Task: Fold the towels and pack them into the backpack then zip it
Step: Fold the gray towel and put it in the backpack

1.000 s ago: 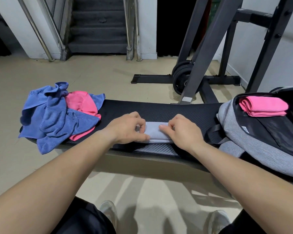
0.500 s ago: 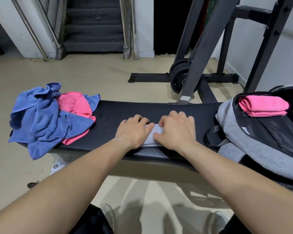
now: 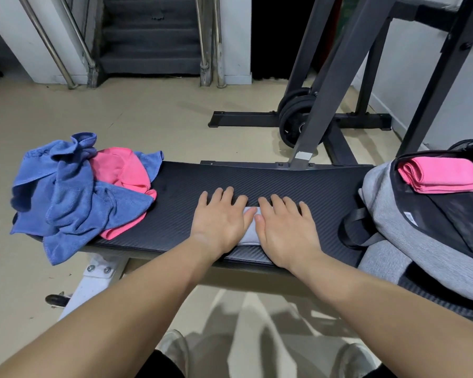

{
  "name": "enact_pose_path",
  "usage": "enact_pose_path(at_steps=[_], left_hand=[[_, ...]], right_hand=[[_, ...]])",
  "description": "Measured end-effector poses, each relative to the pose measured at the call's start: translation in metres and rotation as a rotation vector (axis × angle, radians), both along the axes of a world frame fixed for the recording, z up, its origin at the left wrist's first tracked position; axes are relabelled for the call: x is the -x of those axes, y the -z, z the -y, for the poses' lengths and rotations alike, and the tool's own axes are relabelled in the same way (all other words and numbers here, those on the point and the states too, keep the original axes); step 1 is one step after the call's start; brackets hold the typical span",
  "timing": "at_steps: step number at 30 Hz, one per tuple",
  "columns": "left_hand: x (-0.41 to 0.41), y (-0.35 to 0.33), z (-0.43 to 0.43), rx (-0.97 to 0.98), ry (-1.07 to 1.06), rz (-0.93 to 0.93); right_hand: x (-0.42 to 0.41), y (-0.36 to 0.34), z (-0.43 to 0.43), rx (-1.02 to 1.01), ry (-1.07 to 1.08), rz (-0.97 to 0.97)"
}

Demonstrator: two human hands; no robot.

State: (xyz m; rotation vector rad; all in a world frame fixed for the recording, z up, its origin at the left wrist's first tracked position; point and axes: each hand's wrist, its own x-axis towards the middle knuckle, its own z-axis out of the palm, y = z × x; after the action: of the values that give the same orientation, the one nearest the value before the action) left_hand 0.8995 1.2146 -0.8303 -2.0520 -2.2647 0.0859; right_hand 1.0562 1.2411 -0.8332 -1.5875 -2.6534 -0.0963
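Observation:
A small folded grey towel [image 3: 250,230] lies on the black bench [image 3: 298,184], mostly hidden under my hands. My left hand [image 3: 220,221] and my right hand [image 3: 286,227] press flat on it side by side, fingers straight. At the bench's left end sits a crumpled heap of blue towels [image 3: 71,197] with a pink towel [image 3: 120,173] among them. On the right stands an open grey backpack [image 3: 388,214], with a folded pink towel [image 3: 443,174] lying in its opening.
A dark weight rack [image 3: 336,85] with weight plates [image 3: 295,118] stands behind the bench. Stairs with metal railings [image 3: 150,36] are at the back. The bench's white leg [image 3: 93,279] and my shoes show below on the beige floor.
My hands went from pinching the grey towel's fold with curled fingers to lying flat on top of it, fingers stretched forward. The view shifted slightly right.

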Motion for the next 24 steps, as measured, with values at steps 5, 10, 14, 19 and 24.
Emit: enact_pose_path(at_steps=[5, 10, 14, 19, 24], left_hand=[[-0.005, -0.005, 0.005, -0.016, 0.015, -0.069], [0.011, -0.009, 0.009, 0.053, 0.142, 0.267], [0.013, -0.012, 0.015, 0.066, 0.181, 0.218], [0.010, -0.011, 0.015, 0.095, 0.117, 0.166], [-0.006, -0.021, 0.016, -0.018, 0.056, -0.009]], right_hand=[[0.003, -0.006, 0.007, 0.022, 0.041, 0.052], [-0.003, -0.007, 0.000, 0.147, -0.022, -0.032], [-0.009, -0.019, -0.001, 0.224, -0.081, 0.004], [-0.010, -0.015, 0.022, 0.057, -0.163, 0.009], [-0.014, -0.010, 0.018, 0.102, -0.175, 0.037]])
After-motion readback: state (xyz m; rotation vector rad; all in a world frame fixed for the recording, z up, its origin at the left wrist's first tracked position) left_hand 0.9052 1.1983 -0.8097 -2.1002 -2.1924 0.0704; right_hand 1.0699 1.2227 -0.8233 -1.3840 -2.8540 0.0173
